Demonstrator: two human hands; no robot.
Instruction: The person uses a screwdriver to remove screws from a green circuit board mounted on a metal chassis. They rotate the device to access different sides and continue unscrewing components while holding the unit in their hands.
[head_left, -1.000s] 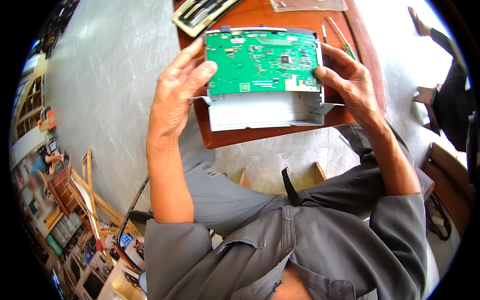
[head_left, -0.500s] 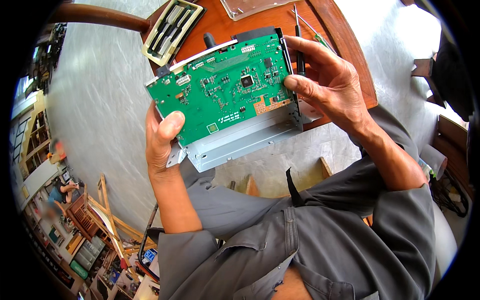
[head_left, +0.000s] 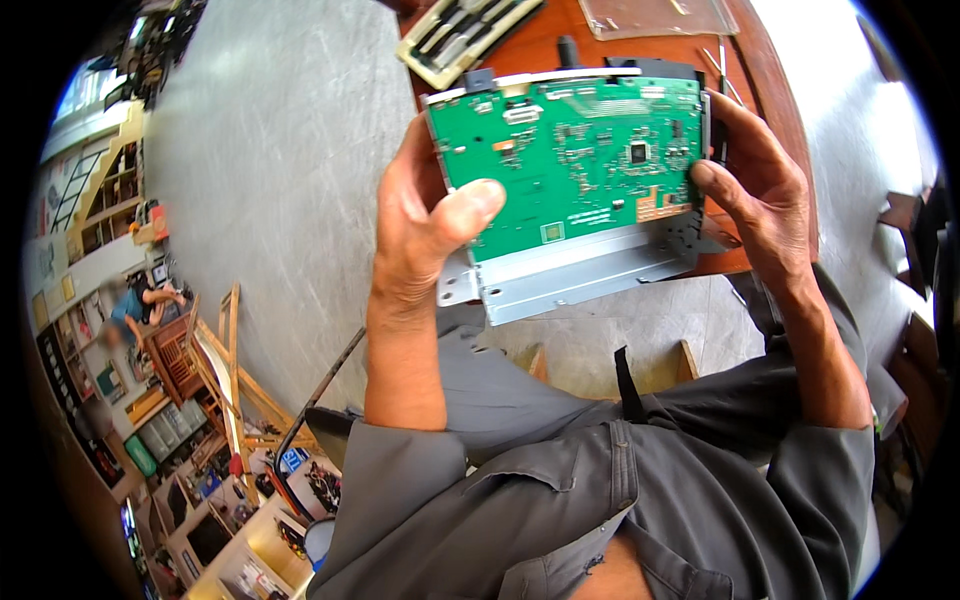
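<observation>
Both my hands hold an electronic unit up over the near edge of the table. A green circuit board [head_left: 565,170] with small chips faces me, fixed to a bent grey metal chassis [head_left: 590,285]. Black parts and a dark knob [head_left: 568,52] stick out along its far edge. My left hand [head_left: 430,215] is closed round the left end, its thumb on the board's face and its fingers behind. At the right end my right hand [head_left: 765,185] grips the side, thumb near the board's edge. The underside of the unit is hidden.
Beyond the unit, a wooden table [head_left: 785,110] carries a tray of tools [head_left: 470,38], a clear plastic bag [head_left: 655,18] and slim screwdrivers [head_left: 722,70]. Wooden frames [head_left: 235,390] and crowded shelves stand at left, where another person [head_left: 140,305] sits.
The whole view has shifted, so table and unit sit further right in the picture. The unit is turned slightly, its long edge now more level. Both hands keep their hold.
</observation>
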